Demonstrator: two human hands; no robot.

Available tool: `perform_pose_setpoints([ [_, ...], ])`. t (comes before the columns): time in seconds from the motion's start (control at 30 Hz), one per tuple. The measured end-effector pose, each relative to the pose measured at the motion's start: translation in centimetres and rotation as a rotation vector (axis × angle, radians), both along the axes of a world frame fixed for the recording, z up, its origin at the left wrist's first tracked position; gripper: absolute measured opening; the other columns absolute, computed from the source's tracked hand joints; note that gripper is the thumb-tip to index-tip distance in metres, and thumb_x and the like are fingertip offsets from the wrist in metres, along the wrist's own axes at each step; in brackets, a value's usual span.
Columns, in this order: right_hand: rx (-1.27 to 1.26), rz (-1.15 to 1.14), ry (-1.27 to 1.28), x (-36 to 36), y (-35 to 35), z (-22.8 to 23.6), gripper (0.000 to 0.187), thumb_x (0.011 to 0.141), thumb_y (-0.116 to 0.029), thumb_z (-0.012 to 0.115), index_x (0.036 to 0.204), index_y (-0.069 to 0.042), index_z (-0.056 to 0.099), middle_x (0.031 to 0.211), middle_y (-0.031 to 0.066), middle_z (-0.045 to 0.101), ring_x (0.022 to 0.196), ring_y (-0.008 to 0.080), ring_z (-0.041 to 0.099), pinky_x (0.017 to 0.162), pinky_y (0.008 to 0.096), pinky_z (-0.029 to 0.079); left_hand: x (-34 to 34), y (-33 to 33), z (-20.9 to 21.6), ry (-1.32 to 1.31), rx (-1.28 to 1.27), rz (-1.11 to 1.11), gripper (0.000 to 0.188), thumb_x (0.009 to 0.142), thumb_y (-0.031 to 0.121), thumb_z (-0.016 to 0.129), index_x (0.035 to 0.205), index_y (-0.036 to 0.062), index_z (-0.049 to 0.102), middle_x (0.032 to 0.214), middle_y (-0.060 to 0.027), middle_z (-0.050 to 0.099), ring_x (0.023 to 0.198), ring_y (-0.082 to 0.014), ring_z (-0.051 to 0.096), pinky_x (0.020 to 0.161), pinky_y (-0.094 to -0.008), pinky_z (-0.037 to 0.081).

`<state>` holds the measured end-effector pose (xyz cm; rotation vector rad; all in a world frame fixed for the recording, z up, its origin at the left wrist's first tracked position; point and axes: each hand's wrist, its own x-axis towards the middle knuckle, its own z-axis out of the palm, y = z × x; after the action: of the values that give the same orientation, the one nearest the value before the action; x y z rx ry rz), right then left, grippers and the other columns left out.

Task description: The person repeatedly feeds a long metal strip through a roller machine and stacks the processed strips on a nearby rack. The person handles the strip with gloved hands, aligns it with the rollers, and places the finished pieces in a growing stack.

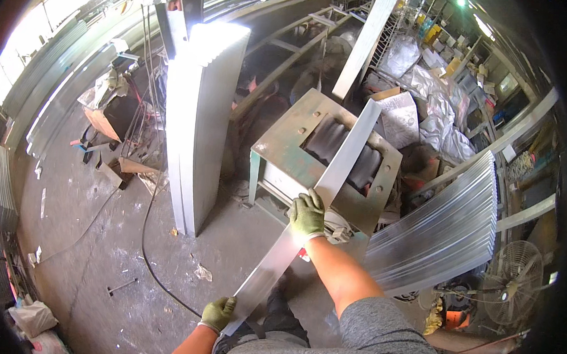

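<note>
A long flat silver metal profile [267, 272] slants from my waist up and away to the right. Its far part lies across the black rollers [327, 137] set in the top of a worn green-and-rust machine table [286, 132]. My left hand [218, 314], in a green glove, is closed on the near end of the profile. Farther along, my gloved right hand [307, 217] is closed over the profile near the table's front edge. The palms and some fingertips are hidden.
A tall stack of metal profiles [212, 122] stands left of the machine. More long profiles [441, 230] lie at the right, near a fan [515, 282]. A black cable [148, 253] crosses the floor. Silver wrapping [428, 101] is heaped behind.
</note>
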<state>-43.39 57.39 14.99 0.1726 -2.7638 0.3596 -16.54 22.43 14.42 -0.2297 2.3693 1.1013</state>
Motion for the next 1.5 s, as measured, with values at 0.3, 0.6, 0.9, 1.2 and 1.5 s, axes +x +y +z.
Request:
perform_pose_setpoints([
  [0.3, -0.001, 0.017, -0.046, 8.9, -8.0, -1.7, 0.017, 0.098, -0.023, 0.067, 0.109, -0.01, 0.069, 0.14, 0.0132, 0.066, 0.15, 0.0424, 0.045, 0.128, 0.0585, 0.032, 8.6, -8.0, -4.2, -0.036, 0.013, 0.043, 0.065, 0.109, 0.068, 0.055, 0.111, 0.0086, 0.079, 0.102, -0.0269, 0.078, 0.102, -0.0509, 0.074, 0.085, -0.0574, 0.058],
  [0.6, -0.001, 0.031, -0.097, 17.1, -14.5, -3.1, 0.019, 0.101, -0.028, 0.065, 0.109, -0.011, 0.069, 0.137, 0.0114, 0.063, 0.147, 0.0426, 0.046, 0.126, 0.0603, 0.034, 16.7, -14.7, -5.0, -0.143, -0.018, 0.073, 0.055, 0.109, 0.058, 0.06, 0.118, 0.0093, 0.082, 0.111, -0.0253, 0.079, 0.11, -0.0467, 0.076, 0.095, -0.0526, 0.059],
  [0.9, -0.091, 0.162, -0.223, 24.5, -20.1, -1.6, 0.034, 0.107, -0.036, 0.06, 0.118, -0.007, 0.074, 0.151, 0.0171, 0.064, 0.153, 0.0469, 0.041, 0.129, 0.0632, 0.029, 24.0, -23.1, -6.2, -0.185, -0.135, 0.048, 0.05, 0.108, 0.051, 0.058, 0.107, 0.0056, 0.079, 0.099, -0.0294, 0.076, 0.099, -0.0472, 0.076, 0.084, -0.0528, 0.058],
  [1.2, -0.093, 0.234, -0.224, 20.4, -16.3, -1.2, 0.056, 0.108, -0.04, 0.056, 0.14, 0.003, 0.068, 0.16, 0.0219, 0.058, 0.159, 0.0476, 0.036, 0.132, 0.0643, 0.025, 19.0, -19.1, -4.9, -0.195, -0.166, 0.021, 0.051, 0.109, 0.05, 0.058, 0.105, 0.0039, 0.078, 0.098, -0.0308, 0.075, 0.098, -0.0481, 0.076, 0.083, -0.0539, 0.057],
  [1.5, 0.047, 0.054, 0.036, -0.6, 1.1, 1.4, 0.056, 0.108, -0.034, 0.056, 0.149, 0.004, 0.061, 0.162, 0.0261, 0.052, 0.153, 0.0467, 0.044, 0.131, 0.0584, 0.03, -5.8, 1.7, 0.5, -0.187, -0.139, -0.144, 0.074, 0.095, 0.074, 0.069, 0.124, 0.0069, 0.078, 0.113, -0.0263, 0.08, 0.114, -0.0474, 0.075, 0.097, -0.0553, 0.058],
])
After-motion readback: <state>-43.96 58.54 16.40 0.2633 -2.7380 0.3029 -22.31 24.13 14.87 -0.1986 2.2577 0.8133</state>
